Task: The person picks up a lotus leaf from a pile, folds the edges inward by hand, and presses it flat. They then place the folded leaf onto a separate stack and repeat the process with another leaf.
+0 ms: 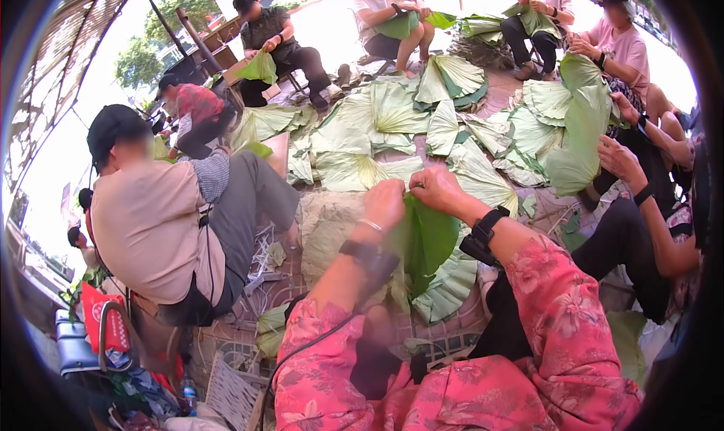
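Note:
A large green lotus leaf (428,242) hangs down in front of me, its upper edge pinched in both hands. My left hand (385,203) is closed at the leaf's top left, with a bracelet and a dark band on that arm. Just to its right, my right hand (439,190) is closed on the same upper edge, with a dark device strapped to the wrist. The fingertips of the two hands are close together. Below and behind the held leaf lies a paler lotus leaf (450,286), partly hidden by it.
Many pale lotus leaves (396,110) lie spread over the brick ground ahead. A person in a beige shirt (154,220) sits close on my left. On my right, another person's hands hold a lotus leaf (581,129). A woven seat (232,386) and a red bag (104,316) are at lower left.

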`<action>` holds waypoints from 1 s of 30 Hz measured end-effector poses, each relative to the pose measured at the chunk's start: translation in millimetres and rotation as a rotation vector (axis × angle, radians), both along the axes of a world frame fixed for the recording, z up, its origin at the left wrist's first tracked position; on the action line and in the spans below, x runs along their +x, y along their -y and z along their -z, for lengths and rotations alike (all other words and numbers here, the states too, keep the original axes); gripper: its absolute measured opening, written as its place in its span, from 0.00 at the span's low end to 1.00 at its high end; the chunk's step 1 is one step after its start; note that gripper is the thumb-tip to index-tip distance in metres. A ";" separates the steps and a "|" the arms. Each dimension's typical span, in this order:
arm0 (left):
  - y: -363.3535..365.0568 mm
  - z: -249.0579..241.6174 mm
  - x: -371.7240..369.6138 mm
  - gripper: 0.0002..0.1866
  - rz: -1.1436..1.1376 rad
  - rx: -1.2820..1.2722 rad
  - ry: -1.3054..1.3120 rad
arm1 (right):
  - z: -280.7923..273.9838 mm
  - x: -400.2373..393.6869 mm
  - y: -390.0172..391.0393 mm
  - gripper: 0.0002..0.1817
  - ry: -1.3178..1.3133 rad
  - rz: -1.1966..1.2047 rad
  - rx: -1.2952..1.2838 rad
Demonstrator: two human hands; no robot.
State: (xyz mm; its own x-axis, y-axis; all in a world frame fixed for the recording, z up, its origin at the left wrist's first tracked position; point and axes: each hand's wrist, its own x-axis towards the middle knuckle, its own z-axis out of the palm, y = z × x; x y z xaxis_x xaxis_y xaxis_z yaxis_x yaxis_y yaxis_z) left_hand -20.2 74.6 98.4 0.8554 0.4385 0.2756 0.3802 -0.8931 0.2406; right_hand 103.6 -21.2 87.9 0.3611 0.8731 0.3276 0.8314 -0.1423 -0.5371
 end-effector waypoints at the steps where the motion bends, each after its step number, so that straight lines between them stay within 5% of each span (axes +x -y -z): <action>1: 0.4 -1.4 1.2 0.05 -0.005 -0.013 0.037 | -0.3 0.2 -0.7 0.07 0.009 -0.001 0.035; 9: -6.1 20.6 12.9 0.05 0.048 -0.211 0.333 | -2.9 -7.5 5.0 0.08 0.072 0.060 -0.015; 21: -9.3 14.0 11.7 0.08 0.082 -0.281 0.245 | -0.8 1.2 11.3 0.06 0.180 -0.004 -0.034; 30: -2.5 17.7 11.3 0.08 0.138 -0.372 0.228 | 2.0 9.2 5.9 0.07 0.017 0.005 -0.087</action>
State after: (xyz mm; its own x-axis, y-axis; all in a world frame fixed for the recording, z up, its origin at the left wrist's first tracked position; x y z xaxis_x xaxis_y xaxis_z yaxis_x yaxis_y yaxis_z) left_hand -8.8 77.1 80.7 0.8484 0.4297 0.3090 0.1638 -0.7683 0.6188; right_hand 112.8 -27.1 86.0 0.3606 0.8967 0.2566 0.8393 -0.1919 -0.5087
